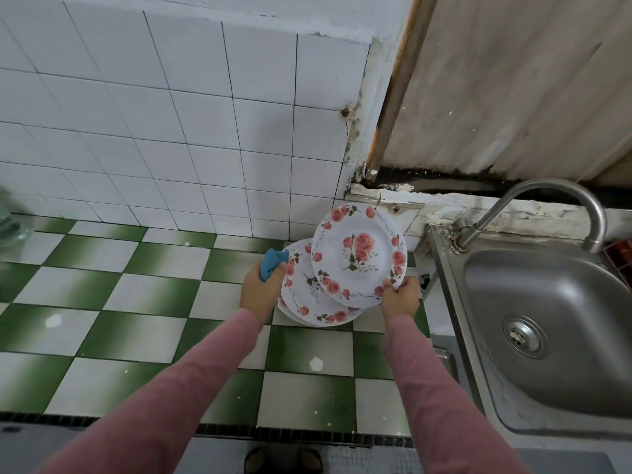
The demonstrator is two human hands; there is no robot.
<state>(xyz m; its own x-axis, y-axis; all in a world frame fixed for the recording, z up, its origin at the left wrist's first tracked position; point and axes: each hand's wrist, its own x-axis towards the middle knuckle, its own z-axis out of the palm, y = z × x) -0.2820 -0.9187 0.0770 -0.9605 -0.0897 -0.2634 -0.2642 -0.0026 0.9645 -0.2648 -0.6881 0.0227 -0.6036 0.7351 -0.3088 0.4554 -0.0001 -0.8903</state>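
Observation:
My right hand grips the lower rim of a white plate with pink roses, tilted up so its face shows. Below it a stack of matching plates rests on the green-and-white checkered counter, near the tiled wall corner. My left hand holds a crumpled blue cloth right beside the stack's left edge. Both arms wear pink sleeves.
A steel sink with a curved tap lies to the right of the plates. White wall tiles rise behind the counter. A glass object shows at the far left edge. My feet stand below the counter's front edge.

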